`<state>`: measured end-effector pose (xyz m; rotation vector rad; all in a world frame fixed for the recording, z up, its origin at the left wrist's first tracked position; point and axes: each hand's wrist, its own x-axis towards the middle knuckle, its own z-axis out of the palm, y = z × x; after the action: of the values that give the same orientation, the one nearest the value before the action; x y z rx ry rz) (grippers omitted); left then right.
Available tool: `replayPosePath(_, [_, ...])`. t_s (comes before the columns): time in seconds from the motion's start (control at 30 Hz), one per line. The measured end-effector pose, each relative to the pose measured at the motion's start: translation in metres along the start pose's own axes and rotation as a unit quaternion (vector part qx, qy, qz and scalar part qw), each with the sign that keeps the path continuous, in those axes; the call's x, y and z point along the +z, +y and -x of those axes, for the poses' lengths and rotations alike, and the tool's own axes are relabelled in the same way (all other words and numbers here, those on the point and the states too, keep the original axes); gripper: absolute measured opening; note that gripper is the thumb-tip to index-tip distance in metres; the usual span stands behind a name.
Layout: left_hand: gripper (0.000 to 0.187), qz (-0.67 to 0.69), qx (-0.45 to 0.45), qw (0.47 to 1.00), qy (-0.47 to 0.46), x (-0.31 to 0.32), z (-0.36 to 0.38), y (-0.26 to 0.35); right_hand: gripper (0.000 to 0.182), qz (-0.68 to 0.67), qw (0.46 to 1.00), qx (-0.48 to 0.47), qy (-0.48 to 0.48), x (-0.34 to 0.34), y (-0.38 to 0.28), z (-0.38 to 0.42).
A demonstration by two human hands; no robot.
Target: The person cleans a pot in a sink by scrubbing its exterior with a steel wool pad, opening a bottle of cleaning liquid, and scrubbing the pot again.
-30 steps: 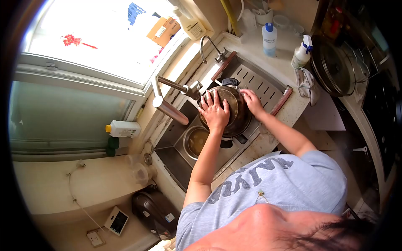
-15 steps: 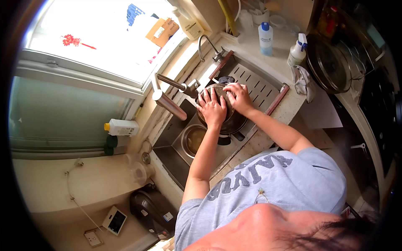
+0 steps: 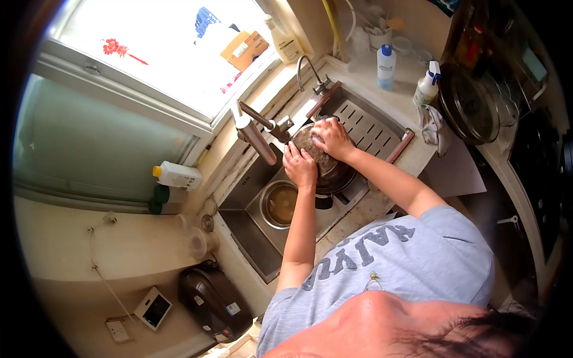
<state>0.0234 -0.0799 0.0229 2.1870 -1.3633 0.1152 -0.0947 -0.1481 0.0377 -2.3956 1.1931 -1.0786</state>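
Note:
A dark, stained pot (image 3: pixel 328 163) rests over the sink, its flat, brown-blotched surface facing up; it appears to be upside down. My left hand (image 3: pixel 301 167) lies against the pot's left side, its fingers stretched out and a little apart on the edge. On the upturned surface, my right hand (image 3: pixel 333 139) presses down with bent, closed fingers. Something small and greyish shows under those fingertips, too hidden to name. Dark handle parts stick out at the pot's near edge. Below my left forearm, a round metal bowl (image 3: pixel 263 206) with cloudy brownish liquid sits in the sink basin (image 3: pixel 250 241).
A faucet (image 3: pixel 258 140) hangs over the basin beside the pot. The slotted drainboard (image 3: pixel 382 128) lies to the right. A blue-capped bottle (image 3: pixel 386 68), a spray bottle (image 3: pixel 426 89) and a cloth (image 3: pixel 434 131) are on the counter. A white yellow-capped bottle (image 3: pixel 180 176) stands by the window.
My left hand has slid off the top of the pot toward its left edge. The right hand has shifted over the upturned surface toward the far side. The camera view has moved slightly.

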Motion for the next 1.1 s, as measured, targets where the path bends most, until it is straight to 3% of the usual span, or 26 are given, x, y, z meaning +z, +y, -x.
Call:
replayPosePath(0.1, [0.042, 0.036, -0.032, 0.999, -0.002, -0.001, -0.001, 0.0, 0.024, 0.099, 0.993, -0.018, -0.056, 0.019, -0.019, -0.007])
replayPosePath(0.17, [0.04, 0.072, -0.03, 0.997, -0.001, -0.001, -0.002, -0.003, 0.023, -0.02, 0.988, -0.066, -0.135, 0.016, -0.026, 0.001])
replayPosePath(0.23, [0.04, 0.088, -0.025, 0.996, 0.006, -0.002, 0.0, -0.005, 0.022, -0.059, 0.987, -0.074, -0.132, 0.009, -0.005, -0.019])
replayPosePath(0.27, [0.04, 0.092, -0.026, 0.995, 0.014, 0.001, 0.0, -0.006, 0.021, -0.021, 0.995, 0.007, -0.095, 0.009, -0.004, -0.023])
replayPosePath(0.3, [0.04, 0.092, -0.028, 0.995, 0.014, 0.001, 0.002, -0.005, 0.022, -0.019, 0.996, 0.028, -0.077, 0.01, -0.004, -0.024])
replayPosePath(0.37, [0.039, 0.082, -0.018, 0.996, 0.018, 0.0, -0.001, -0.005, 0.021, 0.049, 0.988, -0.106, -0.1, 0.02, -0.01, -0.006])
replayPosePath(0.43, [0.04, 0.088, -0.02, 0.996, 0.011, 0.001, -0.003, -0.006, 0.023, -0.022, 0.98, -0.129, -0.148, 0.003, -0.009, 0.004])
replayPosePath(0.5, [0.04, 0.085, -0.019, 0.996, 0.025, 0.003, -0.001, -0.007, 0.024, -0.052, 0.994, -0.037, -0.092, -0.007, 0.011, -0.002])
replayPosePath(0.53, [0.04, 0.083, -0.018, 0.996, 0.027, 0.004, -0.001, -0.008, 0.024, -0.033, 0.999, -0.015, -0.005, -0.011, 0.015, 0.0])
replayPosePath(0.63, [0.04, 0.076, -0.02, 0.997, 0.029, 0.004, -0.001, -0.007, 0.023, -0.012, 0.997, -0.071, -0.004, -0.014, -0.012, 0.032])
replayPosePath(0.7, [0.04, 0.084, -0.027, 0.996, 0.02, 0.001, -0.002, -0.005, 0.023, -0.067, 0.992, -0.108, -0.018, -0.016, -0.013, 0.037])
replayPosePath(0.77, [0.041, 0.081, -0.019, 0.996, 0.028, 0.001, 0.001, -0.005, 0.022, -0.033, 0.999, -0.003, 0.041, -0.014, 0.0, 0.022])
replayPosePath(0.83, [0.041, 0.076, -0.021, 0.997, 0.025, 0.003, 0.005, -0.008, 0.022, -0.049, 0.996, 0.036, 0.067, -0.002, -0.004, 0.022])
replayPosePath(0.93, [0.04, 0.094, -0.031, 0.995, 0.015, 0.003, -0.003, -0.007, 0.023, -0.043, 0.988, -0.133, -0.06, 0.001, -0.022, 0.038])
replayPosePath(0.97, [0.04, 0.099, -0.035, 0.994, 0.01, 0.006, -0.002, -0.009, 0.023, -0.042, 0.988, -0.133, -0.061, 0.0, -0.018, 0.031])
replayPosePath(1.03, [0.041, 0.122, -0.031, 0.992, 0.016, 0.002, -0.002, -0.007, 0.026, -0.03, 0.995, -0.019, -0.097, -0.003, -0.009, 0.009])
replayPosePath(1.07, [0.038, 0.14, -0.023, 0.99, 0.018, 0.007, -0.004, -0.012, 0.043, -0.003, 0.988, 0.03, -0.15, -0.005, -0.01, -0.001])
replayPosePath(1.1, [0.038, 0.139, -0.019, 0.99, 0.019, 0.005, -0.006, -0.014, 0.043, -0.004, 0.989, 0.031, -0.146, -0.008, -0.014, -0.003])
